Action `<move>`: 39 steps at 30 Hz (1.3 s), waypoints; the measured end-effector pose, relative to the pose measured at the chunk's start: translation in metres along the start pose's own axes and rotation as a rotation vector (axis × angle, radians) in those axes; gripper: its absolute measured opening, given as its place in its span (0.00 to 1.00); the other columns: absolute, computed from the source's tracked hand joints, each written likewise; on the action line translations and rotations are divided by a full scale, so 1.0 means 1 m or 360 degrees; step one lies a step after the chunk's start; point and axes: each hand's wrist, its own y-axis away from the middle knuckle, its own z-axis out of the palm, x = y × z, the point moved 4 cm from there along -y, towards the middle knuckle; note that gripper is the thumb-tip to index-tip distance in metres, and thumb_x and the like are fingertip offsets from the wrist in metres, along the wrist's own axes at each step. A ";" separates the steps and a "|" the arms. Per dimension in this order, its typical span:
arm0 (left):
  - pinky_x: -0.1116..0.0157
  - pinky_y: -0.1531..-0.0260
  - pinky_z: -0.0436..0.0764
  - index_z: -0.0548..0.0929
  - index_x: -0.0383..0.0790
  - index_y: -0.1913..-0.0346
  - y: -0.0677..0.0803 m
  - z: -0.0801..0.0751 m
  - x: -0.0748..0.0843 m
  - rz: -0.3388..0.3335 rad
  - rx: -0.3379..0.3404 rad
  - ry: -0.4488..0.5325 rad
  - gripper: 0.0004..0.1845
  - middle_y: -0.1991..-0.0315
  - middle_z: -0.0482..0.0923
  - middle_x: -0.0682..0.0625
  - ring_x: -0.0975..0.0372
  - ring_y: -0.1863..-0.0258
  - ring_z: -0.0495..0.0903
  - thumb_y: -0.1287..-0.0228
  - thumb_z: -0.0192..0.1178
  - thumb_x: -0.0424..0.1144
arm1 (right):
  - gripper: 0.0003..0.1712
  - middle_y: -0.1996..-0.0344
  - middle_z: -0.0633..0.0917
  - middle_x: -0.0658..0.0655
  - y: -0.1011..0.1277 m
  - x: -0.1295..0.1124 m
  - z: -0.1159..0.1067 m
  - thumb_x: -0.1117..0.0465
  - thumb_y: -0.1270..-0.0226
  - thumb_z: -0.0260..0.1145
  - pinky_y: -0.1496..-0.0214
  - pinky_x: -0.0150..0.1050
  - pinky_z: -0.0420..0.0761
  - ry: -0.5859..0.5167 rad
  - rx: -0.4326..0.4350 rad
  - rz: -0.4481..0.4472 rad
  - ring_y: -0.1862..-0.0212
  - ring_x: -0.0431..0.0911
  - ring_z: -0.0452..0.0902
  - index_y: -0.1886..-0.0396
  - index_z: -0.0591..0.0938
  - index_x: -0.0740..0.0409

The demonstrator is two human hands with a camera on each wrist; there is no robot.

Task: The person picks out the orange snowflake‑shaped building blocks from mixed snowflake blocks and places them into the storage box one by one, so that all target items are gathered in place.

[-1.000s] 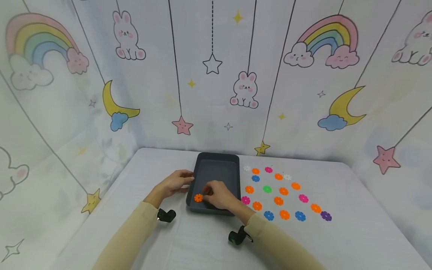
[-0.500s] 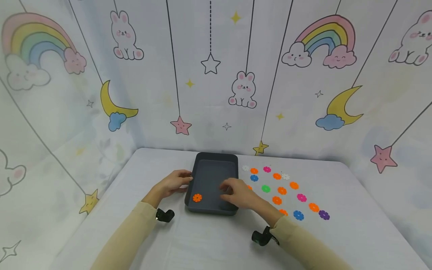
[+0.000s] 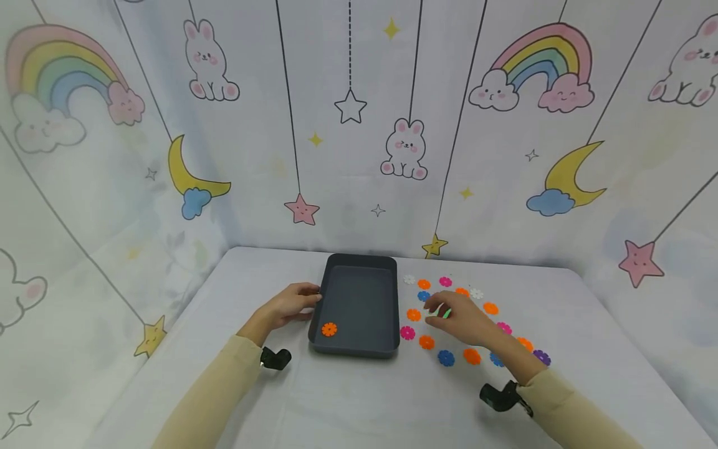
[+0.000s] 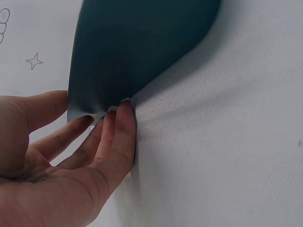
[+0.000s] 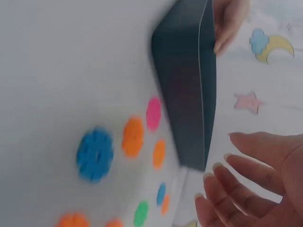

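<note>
So the desk (image 3: 348, 405) is covered in a plain white cloth, and the walls all around are a kids' backdrop with rainbows, bunnies, moons and hanging stars. Sitting near the middle is a dark grey tray (image 3: 359, 265), and the only thing in it is one orange flower disc (image 3: 329, 329), down in its near left corner. Just to the right of the tray there's a scatter of flower discs (image 3: 472, 356) lying flat on the cloth: orange, blue, pink, white, purple and a green one (image 3: 445, 313). The left hand (image 3: 288, 304) rests against the tray's left wall, fingers straight, touching it. The right hand (image 3: 457, 317) hovers over the scatter with a wide, relaxed grip, holding nothing, right by the green disc.
</note>
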 end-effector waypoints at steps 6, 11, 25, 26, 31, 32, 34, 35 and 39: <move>0.48 0.37 0.79 0.64 0.29 0.25 0.001 0.000 0.001 -0.0011 0.0016 0.0014 0.28 0.28 0.67 0.33 0.43 0.32 0.72 0.21 0.54 0.37 | 0.13 0.57 0.86 0.54 0.022 0.029 -0.035 0.61 0.32 0.72 0.59 0.33 0.84 0.0096 0.0028 -0.0008 0.57 0.45 0.79 0.51 0.84 0.60; 0.47 0.38 0.79 0.64 0.29 0.25 0.000 -0.001 -0.001 -0.0013 0.0023 0.0029 0.28 0.28 0.67 0.33 0.43 0.32 0.72 0.21 0.54 0.37 | 0.14 0.58 0.85 0.53 0.039 0.056 -0.061 0.60 0.32 0.73 0.60 0.31 0.84 0.0145 0.0020 0.0053 0.56 0.46 0.79 0.50 0.84 0.60; 0.48 0.37 0.78 0.64 0.30 0.25 -0.001 -0.002 -0.001 -0.0010 0.0013 0.0030 0.28 0.29 0.68 0.34 0.45 0.33 0.73 0.21 0.54 0.37 | 0.18 0.60 0.84 0.52 0.084 0.137 -0.091 0.58 0.34 0.74 0.62 0.30 0.83 0.0187 -0.0151 0.0239 0.60 0.41 0.77 0.50 0.84 0.65; 0.48 0.37 0.78 0.64 0.30 0.25 -0.001 -0.001 -0.001 -0.0011 0.0009 0.0028 0.28 0.29 0.68 0.34 0.44 0.33 0.73 0.21 0.54 0.37 | 0.18 0.60 0.84 0.52 0.087 0.141 -0.092 0.59 0.34 0.73 0.62 0.30 0.83 0.0166 -0.0160 0.0246 0.60 0.40 0.77 0.50 0.83 0.65; 0.48 0.37 0.78 0.64 0.30 0.25 0.000 -0.001 0.000 -0.0021 0.0019 0.0021 0.28 0.29 0.68 0.34 0.44 0.33 0.73 0.21 0.54 0.37 | 0.18 0.60 0.84 0.54 0.096 0.156 -0.092 0.60 0.34 0.72 0.61 0.30 0.83 0.0087 -0.0198 0.0280 0.62 0.38 0.76 0.50 0.83 0.66; 0.48 0.37 0.78 0.64 0.30 0.25 0.000 -0.001 0.001 -0.0021 0.0022 0.0014 0.28 0.29 0.68 0.34 0.44 0.33 0.73 0.21 0.54 0.37 | 0.18 0.60 0.84 0.53 0.097 0.158 -0.092 0.60 0.34 0.73 0.60 0.30 0.83 0.0074 -0.0203 0.0295 0.62 0.38 0.76 0.49 0.83 0.66; 0.48 0.37 0.79 0.64 0.30 0.25 0.000 0.000 0.001 -0.0022 0.0027 0.0001 0.27 0.30 0.69 0.34 0.44 0.33 0.73 0.21 0.54 0.37 | 0.18 0.60 0.84 0.53 0.098 0.161 -0.092 0.60 0.34 0.72 0.59 0.30 0.83 0.0067 -0.0209 0.0307 0.62 0.37 0.76 0.49 0.83 0.66; 0.48 0.37 0.79 0.65 0.30 0.25 0.000 0.000 0.000 -0.0028 0.0033 0.0000 0.27 0.30 0.69 0.35 0.45 0.33 0.73 0.21 0.54 0.37 | 0.18 0.60 0.84 0.53 0.099 0.162 -0.091 0.60 0.34 0.72 0.59 0.29 0.82 0.0068 -0.0210 0.0312 0.62 0.37 0.75 0.49 0.83 0.66; 0.49 0.38 0.80 0.66 0.30 0.26 -0.001 0.000 -0.001 -0.0036 0.0049 0.0006 0.27 0.30 0.70 0.36 0.46 0.34 0.74 0.21 0.54 0.37 | 0.18 0.60 0.84 0.54 0.100 0.164 -0.090 0.60 0.34 0.72 0.59 0.29 0.83 0.0036 -0.0216 0.0320 0.62 0.37 0.76 0.50 0.83 0.67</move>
